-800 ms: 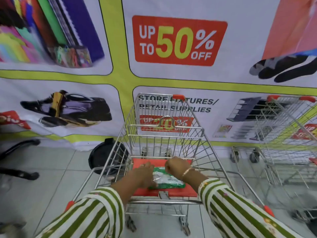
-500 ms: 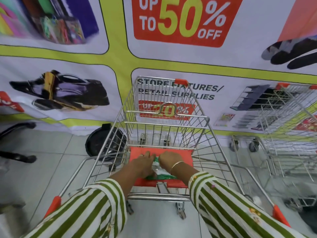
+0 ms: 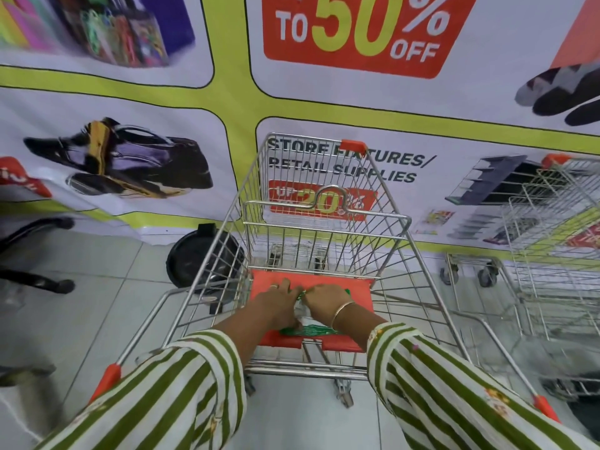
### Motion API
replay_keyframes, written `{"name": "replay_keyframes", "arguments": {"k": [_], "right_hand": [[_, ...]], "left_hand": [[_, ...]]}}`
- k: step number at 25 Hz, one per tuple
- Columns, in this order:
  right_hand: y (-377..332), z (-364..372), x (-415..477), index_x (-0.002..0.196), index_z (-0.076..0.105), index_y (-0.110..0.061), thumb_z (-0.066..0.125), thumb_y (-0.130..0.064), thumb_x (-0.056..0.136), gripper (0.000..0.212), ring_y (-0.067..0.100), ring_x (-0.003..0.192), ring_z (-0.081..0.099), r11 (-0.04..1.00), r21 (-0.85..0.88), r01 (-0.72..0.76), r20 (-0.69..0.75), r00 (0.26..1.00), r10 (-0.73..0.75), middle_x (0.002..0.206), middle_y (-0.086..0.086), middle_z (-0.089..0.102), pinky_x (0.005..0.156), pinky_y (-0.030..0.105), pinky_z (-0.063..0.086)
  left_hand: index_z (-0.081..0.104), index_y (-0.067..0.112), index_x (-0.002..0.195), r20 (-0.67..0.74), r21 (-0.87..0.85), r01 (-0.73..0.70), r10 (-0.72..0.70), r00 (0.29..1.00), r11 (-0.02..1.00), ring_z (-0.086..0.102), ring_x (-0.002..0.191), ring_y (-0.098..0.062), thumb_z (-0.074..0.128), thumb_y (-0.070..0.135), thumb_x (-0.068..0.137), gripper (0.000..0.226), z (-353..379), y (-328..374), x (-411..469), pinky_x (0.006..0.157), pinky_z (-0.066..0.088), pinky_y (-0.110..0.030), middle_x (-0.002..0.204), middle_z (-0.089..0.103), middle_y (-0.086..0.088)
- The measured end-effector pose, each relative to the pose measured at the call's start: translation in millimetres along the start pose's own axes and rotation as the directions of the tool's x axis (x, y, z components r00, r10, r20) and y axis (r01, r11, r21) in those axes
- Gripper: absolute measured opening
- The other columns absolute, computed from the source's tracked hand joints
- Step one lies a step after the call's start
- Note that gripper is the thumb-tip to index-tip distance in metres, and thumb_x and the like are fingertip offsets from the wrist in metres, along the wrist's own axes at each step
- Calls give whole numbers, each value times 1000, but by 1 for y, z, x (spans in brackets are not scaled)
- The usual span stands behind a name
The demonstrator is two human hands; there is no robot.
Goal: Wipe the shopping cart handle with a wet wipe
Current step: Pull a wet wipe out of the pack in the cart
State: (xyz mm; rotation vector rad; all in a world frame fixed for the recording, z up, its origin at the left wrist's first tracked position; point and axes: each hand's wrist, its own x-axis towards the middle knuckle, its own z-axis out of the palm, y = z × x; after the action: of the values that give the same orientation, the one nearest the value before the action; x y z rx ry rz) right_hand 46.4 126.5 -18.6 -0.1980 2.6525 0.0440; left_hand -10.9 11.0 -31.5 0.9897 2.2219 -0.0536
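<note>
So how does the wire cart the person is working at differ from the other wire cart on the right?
The near wire cart has a red seat flap carrying a green wipes packet, with both hands on the packet; the right-hand wire cart is untouched and cut off by the frame edge. Both are silver wire with orange corner caps.

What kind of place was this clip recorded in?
Probably a shop or a retail-supplies showroom. A wire shopping cart stands on tiled floor, more carts sit to the right, and the wall banner advertises "up to 50% off" and "store fixtures/retail supplies".
</note>
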Motion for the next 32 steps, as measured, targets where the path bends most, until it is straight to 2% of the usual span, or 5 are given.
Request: {"name": "replay_keyframes", "arguments": {"k": [7, 13, 19, 26, 32], "right_hand": [[14, -11, -15, 89, 59, -7, 39, -4, 91, 20, 31, 89, 60, 950, 308, -50, -65, 995, 74, 102, 21, 65, 74, 38, 48], [12, -11, -16, 93, 54, -1, 46, -7, 91, 11, 32, 88, 55, 853, 519, -55, -109, 985, 130, 101, 22, 54, 80, 40, 46], [13, -18, -14, 93, 59, -3, 60, -9, 84, 11, 32, 95, 58, 902, 422, -91, -76, 988, 135, 105, 17, 60, 75, 35, 46], [17, -29, -25, 78, 48, -18, 50, -6, 86, 13, 24, 68, 53, 828, 543, -139, -200, 936, 289, 64, 2, 52, 59, 27, 36], [39, -57, -44, 82, 64, -2, 52, 5, 86, 14, 32, 83, 59, 325, 938, -123, -115, 771, 626, 76, 14, 60, 78, 42, 53]], "left_hand": [[11, 21, 146, 27, 26, -11, 10, 1000, 1000, 27, 134, -36, 63, 41, 81, 85, -6, 3, -6, 106, 36, -52, 147, 22, -15], [10, 21, 146, 44, 43, -4, 2, 999, 999, 28, 133, -37, 61, 44, 82, 85, -7, 5, -6, 104, 37, -52, 145, 23, -14], [11, 19, 146, 41, 56, -7, 5, 999, 998, 27, 133, -37, 59, 43, 83, 83, -7, 5, -7, 105, 36, -52, 146, 22, -15], [8, 20, 146, 45, 58, -18, 15, 999, 998, 25, 135, -38, 59, 44, 83, 85, -7, 5, -6, 107, 34, -53, 149, 18, -16], [1, 23, 146, 26, -58, -6, 8, 1000, 998, 10, 141, -40, 65, 52, 75, 100, -20, 1, -14, 112, 20, -57, 157, 1, -14]]}}
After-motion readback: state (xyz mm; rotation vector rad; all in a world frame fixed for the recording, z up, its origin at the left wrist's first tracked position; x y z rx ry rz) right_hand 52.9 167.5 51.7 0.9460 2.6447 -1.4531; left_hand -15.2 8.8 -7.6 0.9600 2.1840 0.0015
